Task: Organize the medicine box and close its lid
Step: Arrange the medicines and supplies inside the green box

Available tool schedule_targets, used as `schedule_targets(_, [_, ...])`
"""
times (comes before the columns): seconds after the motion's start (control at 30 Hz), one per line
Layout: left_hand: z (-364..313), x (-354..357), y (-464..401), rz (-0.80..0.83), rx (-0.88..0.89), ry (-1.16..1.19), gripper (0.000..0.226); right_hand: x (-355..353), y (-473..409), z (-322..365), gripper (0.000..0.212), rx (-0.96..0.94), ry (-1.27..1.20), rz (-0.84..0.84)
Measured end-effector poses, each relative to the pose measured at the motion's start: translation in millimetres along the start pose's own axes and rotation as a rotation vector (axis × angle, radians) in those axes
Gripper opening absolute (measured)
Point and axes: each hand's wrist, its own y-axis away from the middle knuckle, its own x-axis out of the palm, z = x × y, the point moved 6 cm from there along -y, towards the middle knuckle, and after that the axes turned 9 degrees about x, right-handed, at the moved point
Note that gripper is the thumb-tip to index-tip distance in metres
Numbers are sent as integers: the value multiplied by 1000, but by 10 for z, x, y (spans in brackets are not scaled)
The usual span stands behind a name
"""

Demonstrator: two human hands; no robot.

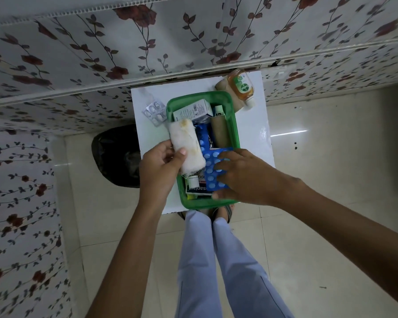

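Note:
The green medicine box (233, 125) stands open on a small white table (255, 134). Inside it lie a white carton (192, 110), a brown roll (220, 133), a tube and other packs. My left hand (159, 169) grips a stained white gauze roll (187, 145) over the box's left rim. My right hand (241, 177) rests on a blue blister strip of pills (210, 166) at the near end of the box, fingers on its top and thumb at its near edge. No lid is visible.
A silver blister pack (153, 112) lies on the table left of the box. An amber antiseptic bottle (241, 87) and a tan roll (223, 86) lie at the far right corner. A black bin (117, 154) stands left of the table. Floral walls stand behind and left.

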Motion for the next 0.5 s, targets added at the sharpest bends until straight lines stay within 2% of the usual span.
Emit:
schedule_targets(0.03, [-6, 60, 11, 29, 1, -40, 11, -117, 27, -33, 45, 7, -148, -99])
schedule_targets(0.1, [-39, 196, 22, 68, 50, -149, 16, -340, 86, -291, 26, 171, -463, -331])
schedule_targets(0.17, [-98, 358, 39, 113, 139, -300, 22, -440, 107, -685, 24, 411, -578, -533])
schedule_targets(0.23, [-114, 531, 62, 211, 229, -553, 24, -429, 22, -1031, 26, 592, -582, -618])
schedule_targets(0.3, [-120, 637, 82, 281, 296, -864, 30, -360, -187, -1322, 31, 717, -589, -593])
schedule_targets(0.33, [-135, 645, 83, 282, 309, -940, 33, -333, -309, -1434, 35, 764, -606, -567])
schedule_targets(0.43, [-230, 588, 60, 228, 315, -983, 40, -267, -687, -1609, 56, 829, -685, -451])
schedule_targets(0.5, [-341, 491, 30, 133, 393, -908, 32, -228, -894, -1589, 62, 811, -685, -358])
